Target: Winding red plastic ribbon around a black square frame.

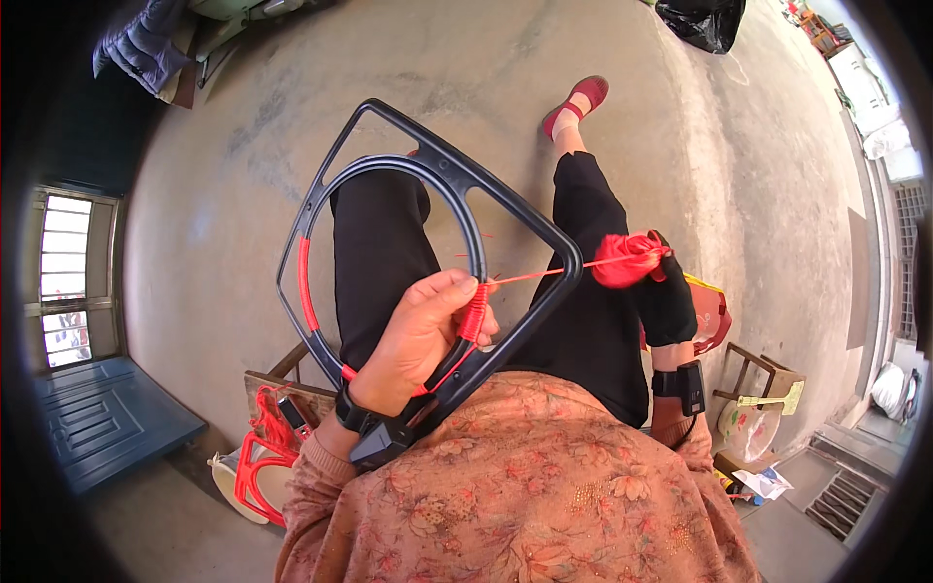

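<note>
A black plastic frame (449, 167), roughly four-sided with a round ring inside, lies tilted over my lap. My left hand (413, 325) is closed on the ring's near right side, thumb and fingers pinching it beside a tight coil of red cord (473, 313). Other short stretches of the ring also carry red wrapping. From the coil a strand runs taut across the frame's right corner to my right hand (669, 309). That hand wears a black glove and grips a loose bundle of red cord (624, 260); its fingertips are partly hidden by the bundle.
A wooden stool (321, 400) with red cord and a small device stands by my left elbow. Below it sits a red frame (249, 476). A red bag (717, 325) and a small wooden chair (773, 374) are at my right. A black plastic bag (705, 21) lies far ahead.
</note>
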Demonstrator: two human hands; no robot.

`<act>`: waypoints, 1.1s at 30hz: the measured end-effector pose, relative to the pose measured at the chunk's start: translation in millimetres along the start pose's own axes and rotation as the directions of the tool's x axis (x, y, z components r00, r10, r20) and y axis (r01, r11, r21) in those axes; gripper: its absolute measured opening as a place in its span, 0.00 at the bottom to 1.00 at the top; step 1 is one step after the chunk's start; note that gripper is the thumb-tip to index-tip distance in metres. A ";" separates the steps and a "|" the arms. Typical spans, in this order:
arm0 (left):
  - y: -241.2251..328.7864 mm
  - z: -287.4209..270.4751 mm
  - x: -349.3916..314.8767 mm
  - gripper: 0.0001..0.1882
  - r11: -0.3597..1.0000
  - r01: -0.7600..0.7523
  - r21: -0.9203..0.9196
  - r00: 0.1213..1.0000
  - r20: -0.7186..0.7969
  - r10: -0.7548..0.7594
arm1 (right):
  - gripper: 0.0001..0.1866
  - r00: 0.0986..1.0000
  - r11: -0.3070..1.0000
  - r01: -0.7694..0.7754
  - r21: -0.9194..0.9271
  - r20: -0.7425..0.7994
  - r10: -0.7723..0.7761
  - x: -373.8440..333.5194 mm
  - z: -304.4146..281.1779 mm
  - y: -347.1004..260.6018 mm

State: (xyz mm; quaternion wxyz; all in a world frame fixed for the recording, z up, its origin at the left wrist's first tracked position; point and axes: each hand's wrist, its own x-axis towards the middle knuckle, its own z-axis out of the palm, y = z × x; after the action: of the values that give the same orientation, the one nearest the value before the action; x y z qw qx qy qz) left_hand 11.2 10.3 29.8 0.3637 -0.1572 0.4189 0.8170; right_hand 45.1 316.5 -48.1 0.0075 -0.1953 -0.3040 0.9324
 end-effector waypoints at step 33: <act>-17.3 2.1 14.5 0.12 0.980 0.195 0.038 0.975 0.102 -0.197 | 0.30 0.922 0.932 -0.213 -0.295 0.257 0.291 43.1 91.6 75.5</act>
State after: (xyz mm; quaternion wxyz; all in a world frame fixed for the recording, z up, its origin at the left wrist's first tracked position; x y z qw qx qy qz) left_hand 14.0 25.3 13.1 0.4662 -0.1495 0.3930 0.7784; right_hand -20.5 209.1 -38.9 -0.1849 -0.0905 -0.3938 0.8958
